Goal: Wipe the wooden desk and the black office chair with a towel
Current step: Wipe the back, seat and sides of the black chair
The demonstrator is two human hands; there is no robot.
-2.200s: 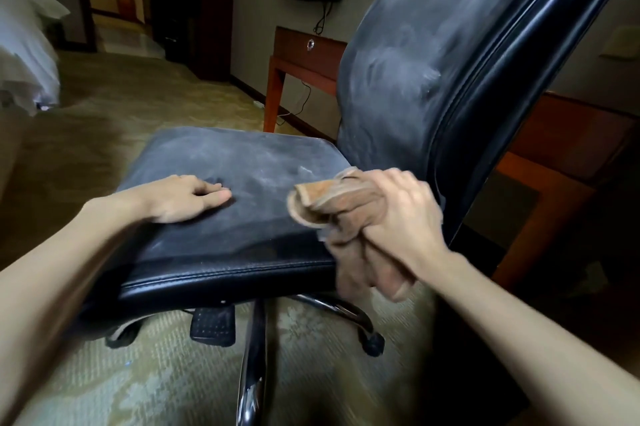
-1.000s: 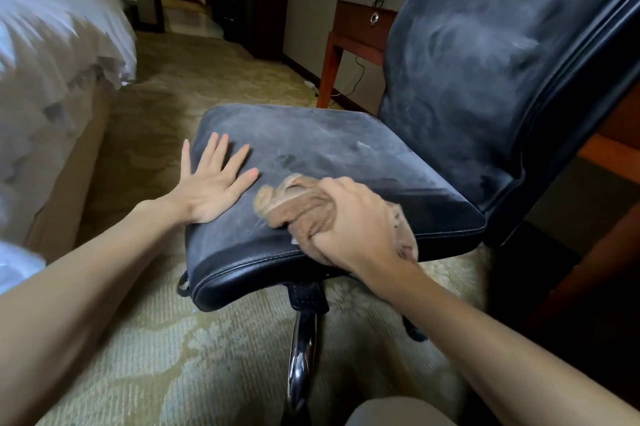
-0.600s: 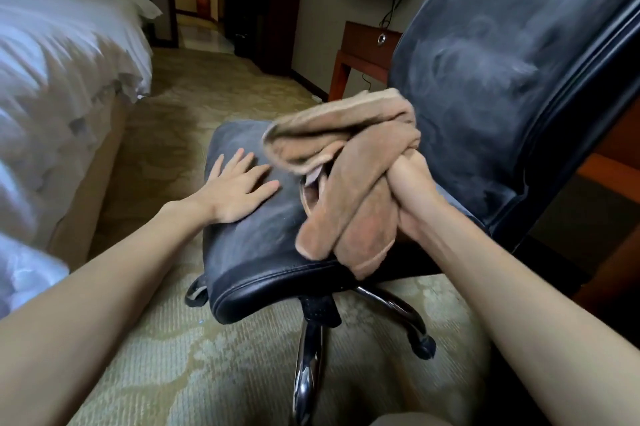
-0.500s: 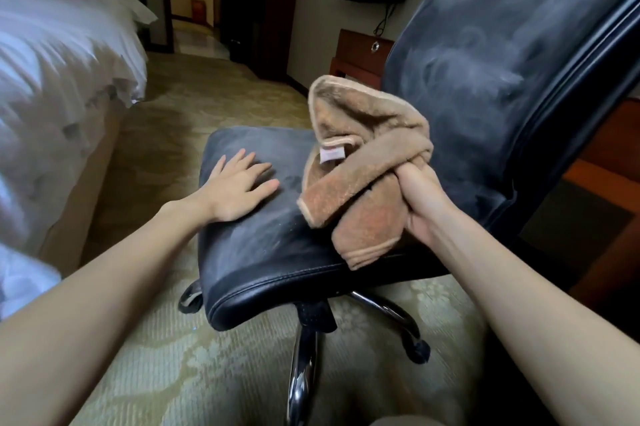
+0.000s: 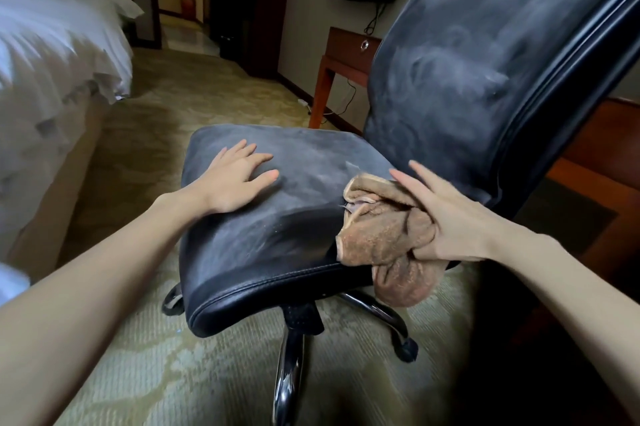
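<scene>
Just now the towel [image 5: 381, 235] was held up in the air above the seat, bunched in a fist; now it is down again on the black office chair [image 5: 311, 155], at the near right corner of the seat cushion, with 1 part hanging over the front edge. For the task this means, I think, that the short pause to re-gather the cloth is over and the next wiping stroke on the seat can begin. The seat is still grey with dust in the middle and at the far side, and the backrest also shows dusty swirls, so the chair is not finished.

The right hand [image 5: 453, 224] lies on top of the towel with its fingers [image 5: 415, 169] straight and spread – no more a fist – while the thumb seems to hook into the folds and pinch the cloth against the palm (the underside is hidden, so this part is a judgement). The left hand [image 5: 239, 179] rests flat on the seat, fingers straight, holding nothing – it only steadies the chair.

The wooden desk [image 5: 349, 48] stands behind the chair, near the wall, and no hand touches it
</scene>
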